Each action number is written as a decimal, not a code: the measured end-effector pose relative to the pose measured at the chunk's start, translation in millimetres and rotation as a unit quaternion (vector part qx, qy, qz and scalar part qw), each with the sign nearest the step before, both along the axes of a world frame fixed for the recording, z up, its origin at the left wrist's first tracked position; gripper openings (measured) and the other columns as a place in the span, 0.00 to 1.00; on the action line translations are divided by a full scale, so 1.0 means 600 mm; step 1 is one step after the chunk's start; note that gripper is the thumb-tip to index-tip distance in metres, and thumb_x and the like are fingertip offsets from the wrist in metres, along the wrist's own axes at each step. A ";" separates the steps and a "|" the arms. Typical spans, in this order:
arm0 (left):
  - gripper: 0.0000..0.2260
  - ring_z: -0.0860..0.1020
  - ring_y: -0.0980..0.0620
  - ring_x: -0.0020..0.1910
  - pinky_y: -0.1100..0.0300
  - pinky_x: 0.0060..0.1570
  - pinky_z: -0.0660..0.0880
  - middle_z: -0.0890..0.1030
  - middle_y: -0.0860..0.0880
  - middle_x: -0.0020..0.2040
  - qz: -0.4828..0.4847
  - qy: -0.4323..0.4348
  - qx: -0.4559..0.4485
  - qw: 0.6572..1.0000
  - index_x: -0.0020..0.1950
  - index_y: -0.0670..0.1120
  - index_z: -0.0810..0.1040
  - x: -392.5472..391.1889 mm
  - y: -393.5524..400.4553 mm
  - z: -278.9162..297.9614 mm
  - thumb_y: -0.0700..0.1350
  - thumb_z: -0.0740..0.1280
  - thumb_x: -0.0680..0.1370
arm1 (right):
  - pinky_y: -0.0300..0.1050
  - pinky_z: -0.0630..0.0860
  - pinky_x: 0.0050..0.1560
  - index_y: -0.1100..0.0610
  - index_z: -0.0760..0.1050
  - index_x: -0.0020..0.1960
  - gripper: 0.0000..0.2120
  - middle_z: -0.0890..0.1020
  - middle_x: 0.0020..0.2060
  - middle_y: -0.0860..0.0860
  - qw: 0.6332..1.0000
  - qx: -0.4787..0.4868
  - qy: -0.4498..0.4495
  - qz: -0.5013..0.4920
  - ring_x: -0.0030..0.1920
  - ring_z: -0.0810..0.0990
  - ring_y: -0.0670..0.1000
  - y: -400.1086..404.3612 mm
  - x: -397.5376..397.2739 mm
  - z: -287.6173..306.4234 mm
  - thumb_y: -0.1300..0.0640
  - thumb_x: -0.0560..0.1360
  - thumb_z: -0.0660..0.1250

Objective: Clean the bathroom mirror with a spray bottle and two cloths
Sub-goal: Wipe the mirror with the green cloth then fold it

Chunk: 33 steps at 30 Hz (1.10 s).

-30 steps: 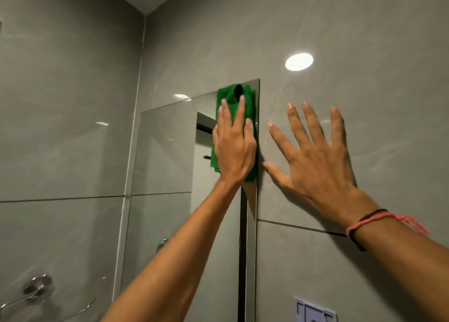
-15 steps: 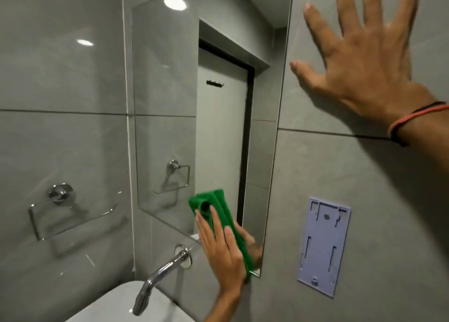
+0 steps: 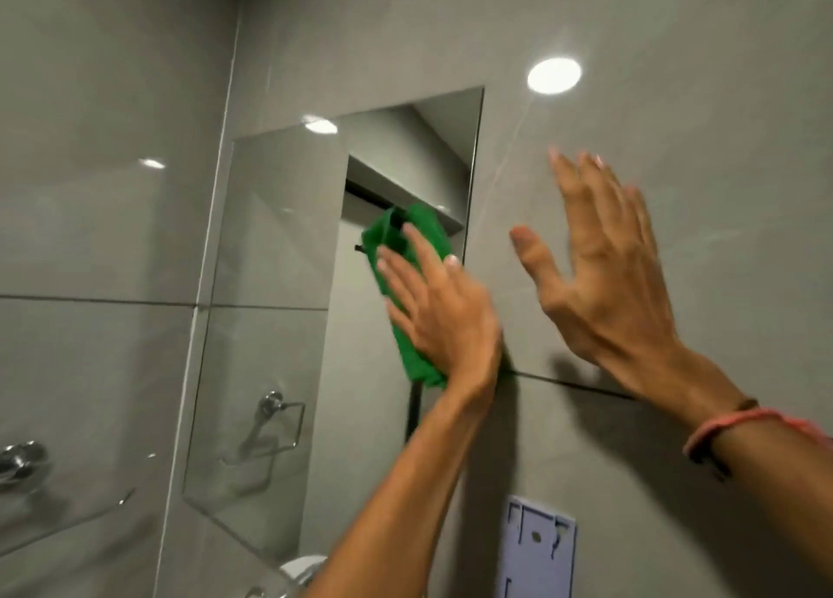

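A frameless mirror (image 3: 270, 327) hangs on the grey tiled wall, left of centre. My left hand (image 3: 444, 322) presses a folded green cloth (image 3: 405, 259) flat against the mirror's right side, about mid-height. The cloth shows above and below the palm. My right hand (image 3: 599, 282) lies flat on the wall tile just right of the mirror, fingers spread, holding nothing. A red and black cord sits on that wrist. No spray bottle or second cloth is in view.
A chrome towel ring (image 3: 18, 462) is fixed to the left wall. A pale lilac plastic wall bracket (image 3: 536, 548) sits below my right arm. A chrome tap (image 3: 270, 591) and a white basin edge (image 3: 302, 568) show at the bottom.
My left hand has swept the green cloth from the mirror's bottom edge back up to mid-height along its right side. My right hand stays on the wall.
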<state>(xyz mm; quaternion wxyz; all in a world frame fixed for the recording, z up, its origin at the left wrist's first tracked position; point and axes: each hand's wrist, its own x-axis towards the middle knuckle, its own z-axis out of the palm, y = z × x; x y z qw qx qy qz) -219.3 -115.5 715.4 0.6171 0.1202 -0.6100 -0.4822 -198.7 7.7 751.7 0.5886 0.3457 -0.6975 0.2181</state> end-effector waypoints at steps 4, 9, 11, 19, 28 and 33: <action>0.32 0.49 0.47 0.86 0.39 0.83 0.49 0.52 0.45 0.86 0.035 0.072 -0.202 0.976 0.85 0.53 0.45 0.005 0.035 0.162 0.47 0.58 0.84 | 0.43 0.66 0.74 0.50 0.64 0.81 0.31 0.72 0.79 0.53 0.982 -0.117 -0.038 0.141 0.78 0.71 0.53 0.030 0.029 0.074 0.36 0.82 0.55; 0.40 0.70 0.44 0.77 0.37 0.78 0.64 0.70 0.42 0.80 -0.016 0.196 -0.313 0.929 0.84 0.41 0.44 0.014 0.030 0.185 0.41 0.66 0.79 | 0.55 0.76 0.68 0.56 0.72 0.73 0.28 0.80 0.69 0.59 0.979 -0.131 -0.142 0.071 0.68 0.79 0.61 0.017 0.059 0.230 0.41 0.80 0.64; 0.41 0.70 0.42 0.77 0.40 0.77 0.67 0.69 0.38 0.79 -0.039 0.223 -0.334 0.915 0.83 0.37 0.46 0.011 0.020 0.167 0.39 0.69 0.78 | 0.55 0.79 0.63 0.56 0.77 0.67 0.30 0.82 0.65 0.60 0.976 -0.107 -0.189 0.024 0.62 0.82 0.63 0.001 0.071 0.261 0.36 0.75 0.68; 0.42 0.75 0.49 0.71 0.45 0.68 0.77 0.73 0.44 0.73 -0.035 0.157 -0.280 0.946 0.82 0.47 0.60 0.058 0.005 0.087 0.65 0.69 0.75 | 0.50 0.83 0.59 0.58 0.82 0.61 0.16 0.87 0.56 0.55 0.936 -0.091 -0.304 0.151 0.57 0.86 0.56 0.018 0.079 0.214 0.48 0.79 0.72; 0.07 0.87 0.52 0.47 0.59 0.46 0.84 0.89 0.48 0.48 -0.639 -0.054 -0.050 0.765 0.53 0.45 0.86 0.160 0.040 -0.052 0.44 0.74 0.77 | 0.53 0.85 0.61 0.50 0.79 0.56 0.05 0.86 0.51 0.47 0.908 -0.179 -0.267 0.269 0.56 0.88 0.51 0.168 0.190 0.018 0.51 0.83 0.67; 0.16 0.89 0.52 0.46 0.60 0.44 0.85 0.90 0.46 0.49 -0.650 -0.141 0.019 0.747 0.53 0.43 0.87 0.191 0.107 -0.187 0.37 0.78 0.66 | 0.45 0.87 0.45 0.54 0.83 0.50 0.02 0.88 0.42 0.46 0.865 -0.292 -0.344 0.220 0.43 0.88 0.46 0.277 0.229 -0.178 0.56 0.79 0.73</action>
